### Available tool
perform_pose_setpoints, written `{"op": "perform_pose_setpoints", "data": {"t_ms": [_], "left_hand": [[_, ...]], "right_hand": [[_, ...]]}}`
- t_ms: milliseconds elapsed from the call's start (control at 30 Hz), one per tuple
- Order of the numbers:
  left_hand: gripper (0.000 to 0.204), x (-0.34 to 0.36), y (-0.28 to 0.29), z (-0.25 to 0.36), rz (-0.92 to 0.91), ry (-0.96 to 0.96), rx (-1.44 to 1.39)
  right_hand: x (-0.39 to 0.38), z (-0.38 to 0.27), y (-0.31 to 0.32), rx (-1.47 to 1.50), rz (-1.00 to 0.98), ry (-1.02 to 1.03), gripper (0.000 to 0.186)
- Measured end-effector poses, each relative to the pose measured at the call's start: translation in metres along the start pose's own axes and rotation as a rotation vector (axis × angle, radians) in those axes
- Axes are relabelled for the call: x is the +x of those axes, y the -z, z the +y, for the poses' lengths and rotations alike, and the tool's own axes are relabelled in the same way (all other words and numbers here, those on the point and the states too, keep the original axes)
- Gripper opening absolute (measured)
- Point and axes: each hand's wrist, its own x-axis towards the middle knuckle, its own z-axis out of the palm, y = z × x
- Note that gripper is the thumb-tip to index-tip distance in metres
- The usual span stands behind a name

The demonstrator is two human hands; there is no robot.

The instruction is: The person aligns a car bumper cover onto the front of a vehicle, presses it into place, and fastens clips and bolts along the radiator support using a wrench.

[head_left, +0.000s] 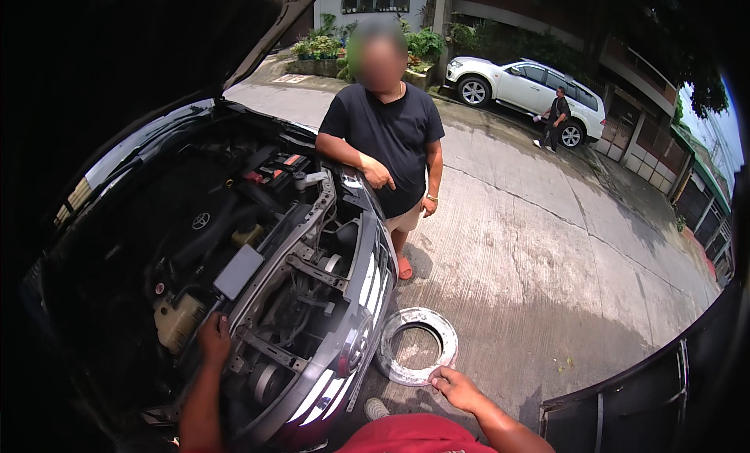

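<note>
The raised hood exposes the engine bay (pixel 180 211) of a car standing in front of me. My left hand (pixel 214 340) is closed at its front edge, around what looks like the dark handle of a flat grey rectangular tool (pixel 239 271). That tool lies over the metal front crossbar (pixel 269 258), beside a yellowish plastic reservoir (pixel 181 322). To the right of the bumper, my right hand (pixel 457 388) hangs with thumb and fingers pinched together; whatever they may hold is too small to make out. A white-painted tire (pixel 391 367) lies flat on the ground just beyond it.
A person (pixel 383 140) in a dark shirt leans a forearm on the car's far front corner. Across the concrete road (pixel 547 219) stands a white SUV (pixel 531 90), with another person (pixel 556 119) beside it. A dark metal gate (pixel 625 398) curves along the lower right.
</note>
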Motion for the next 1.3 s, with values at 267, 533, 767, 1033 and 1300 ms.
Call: {"op": "perform_pose_setpoints", "data": {"t_ms": [267,533,767,1033,1300], "left_hand": [[0.021,-0.018,-0.012,0.003,-0.072,0.100,-0.085],[0.019,-0.013,0.018,0.089,-0.063,0.866,-1.238],[0.036,-0.037,-0.038,0.207,-0.447,0.977,-1.992],[0.046,-0.024,-0.061,0.226,-0.286,1.018,-2.077],[0.038,-0.015,-0.111,0.227,-0.228,1.026,-2.061]], "right_hand": [[0.057,-0.075,0.011,-0.333,-0.116,0.304,0.019],[0.125,-0.180,0.015,-0.592,-0.201,0.687,0.023],[0.122,-0.280,-0.019,-0.668,-0.341,0.932,0.027],[0.182,-0.285,-0.049,-0.670,-0.417,1.031,0.027],[0.226,-0.282,-0.061,-0.608,-0.511,0.912,0.022]]}}
